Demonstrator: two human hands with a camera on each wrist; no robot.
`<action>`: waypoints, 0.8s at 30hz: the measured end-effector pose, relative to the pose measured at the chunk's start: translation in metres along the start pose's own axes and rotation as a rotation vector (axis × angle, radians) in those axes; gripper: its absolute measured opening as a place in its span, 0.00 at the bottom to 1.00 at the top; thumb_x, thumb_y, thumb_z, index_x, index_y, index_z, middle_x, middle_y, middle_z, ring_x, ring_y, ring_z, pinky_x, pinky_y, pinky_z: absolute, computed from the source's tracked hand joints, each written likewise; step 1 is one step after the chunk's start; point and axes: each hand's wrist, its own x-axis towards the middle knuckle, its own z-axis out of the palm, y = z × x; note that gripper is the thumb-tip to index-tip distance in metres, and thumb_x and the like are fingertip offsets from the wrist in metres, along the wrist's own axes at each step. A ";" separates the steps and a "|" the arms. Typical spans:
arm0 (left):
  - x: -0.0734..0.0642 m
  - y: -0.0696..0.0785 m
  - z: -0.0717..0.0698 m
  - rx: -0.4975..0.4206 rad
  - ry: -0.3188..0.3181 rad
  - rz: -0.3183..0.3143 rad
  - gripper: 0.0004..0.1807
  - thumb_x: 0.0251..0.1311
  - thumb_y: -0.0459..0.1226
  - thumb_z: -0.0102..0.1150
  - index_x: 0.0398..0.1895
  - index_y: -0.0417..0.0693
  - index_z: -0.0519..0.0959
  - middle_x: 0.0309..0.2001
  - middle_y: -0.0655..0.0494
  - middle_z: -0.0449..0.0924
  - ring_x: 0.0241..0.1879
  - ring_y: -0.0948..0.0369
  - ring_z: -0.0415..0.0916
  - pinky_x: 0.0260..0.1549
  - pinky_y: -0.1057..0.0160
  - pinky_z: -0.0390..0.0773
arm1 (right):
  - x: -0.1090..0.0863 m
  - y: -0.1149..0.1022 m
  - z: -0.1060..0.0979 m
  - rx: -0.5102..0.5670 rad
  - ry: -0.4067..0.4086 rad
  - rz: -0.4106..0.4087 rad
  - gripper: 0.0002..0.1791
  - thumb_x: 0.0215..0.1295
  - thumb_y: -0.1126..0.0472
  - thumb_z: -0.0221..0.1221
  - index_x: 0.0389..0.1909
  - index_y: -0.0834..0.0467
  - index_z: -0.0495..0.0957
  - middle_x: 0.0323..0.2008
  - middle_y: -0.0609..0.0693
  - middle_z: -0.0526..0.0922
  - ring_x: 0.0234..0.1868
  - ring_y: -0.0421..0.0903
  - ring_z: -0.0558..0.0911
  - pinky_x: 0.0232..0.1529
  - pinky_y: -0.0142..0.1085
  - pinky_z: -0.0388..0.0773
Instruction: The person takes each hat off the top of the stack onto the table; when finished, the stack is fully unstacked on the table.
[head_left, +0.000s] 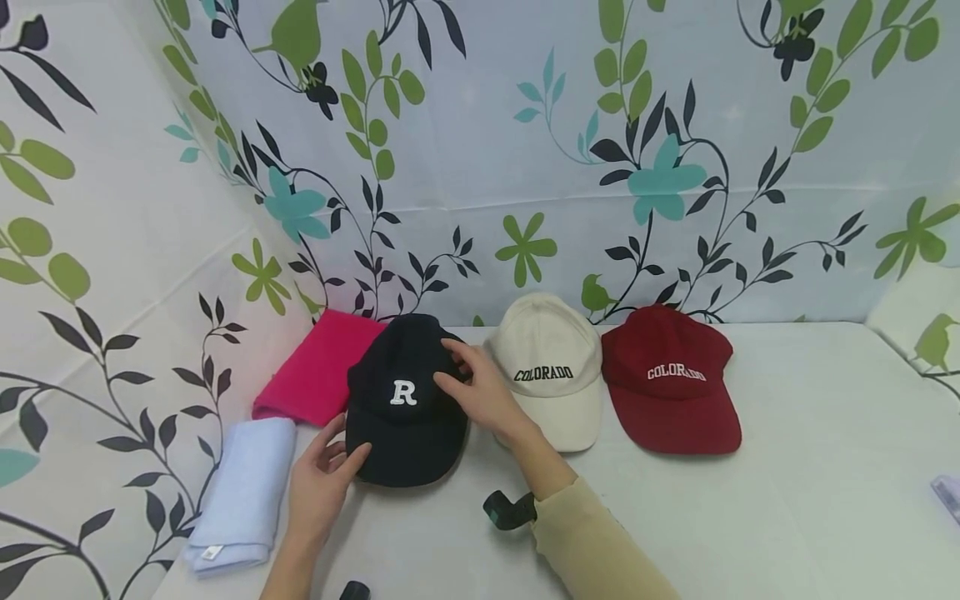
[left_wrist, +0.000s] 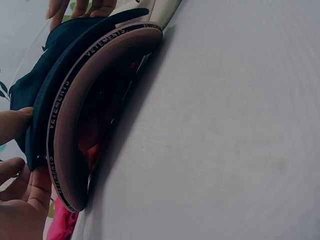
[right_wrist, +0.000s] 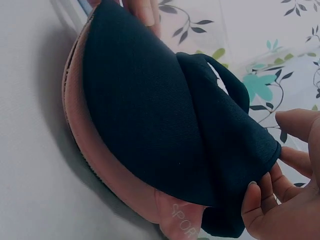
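Note:
A black cap [head_left: 402, 433] with a white letter R lies at the left of the cap row, brim toward me. My left hand [head_left: 322, 479] pinches its left edge near the brim, thumb on top and fingers at the side. My right hand [head_left: 491, 392] grips the crown's right edge between thumb and fingers; its index finger stands off in the right wrist view. Under the black cap shows a pinkish cap [right_wrist: 117, 182], its brim trimmed with a black VETEMENTS band [left_wrist: 60, 107]. Its crown is mostly hidden by the black cap.
To the right stand a cream COLORADO cap [head_left: 551, 417] and a dark red COLORADO cap [head_left: 675, 421]. A bright pink folded cloth [head_left: 311, 375] and a light blue folded towel [head_left: 247, 492] lie to the left. Behind hangs a leaf-patterned curtain [head_left: 465, 150].

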 end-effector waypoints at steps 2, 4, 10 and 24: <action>0.000 0.001 0.001 -0.007 -0.005 0.005 0.35 0.64 0.37 0.68 0.74 0.46 0.68 0.67 0.46 0.70 0.53 0.52 0.70 0.43 0.81 0.74 | 0.000 -0.002 -0.001 0.014 0.010 -0.007 0.29 0.70 0.61 0.61 0.70 0.60 0.70 0.54 0.58 0.73 0.51 0.52 0.71 0.53 0.43 0.71; 0.000 0.001 0.001 -0.005 -0.004 0.008 0.35 0.64 0.37 0.69 0.74 0.48 0.68 0.67 0.48 0.70 0.52 0.54 0.70 0.43 0.81 0.74 | 0.001 -0.003 -0.002 0.024 0.019 -0.020 0.28 0.70 0.62 0.61 0.69 0.61 0.70 0.53 0.58 0.73 0.50 0.52 0.72 0.52 0.42 0.71; 0.000 0.003 0.003 -0.002 0.002 0.032 0.34 0.64 0.36 0.68 0.73 0.47 0.68 0.66 0.49 0.71 0.50 0.57 0.70 0.43 0.80 0.74 | 0.002 -0.006 -0.005 0.031 0.030 -0.038 0.27 0.70 0.62 0.61 0.68 0.63 0.71 0.53 0.59 0.73 0.49 0.53 0.72 0.51 0.42 0.72; 0.004 0.010 0.005 -0.022 0.025 0.082 0.36 0.64 0.35 0.68 0.74 0.45 0.66 0.66 0.47 0.69 0.51 0.57 0.70 0.44 0.81 0.73 | 0.021 -0.015 -0.011 0.034 0.011 -0.079 0.27 0.70 0.62 0.60 0.68 0.62 0.72 0.53 0.59 0.74 0.49 0.53 0.72 0.51 0.42 0.71</action>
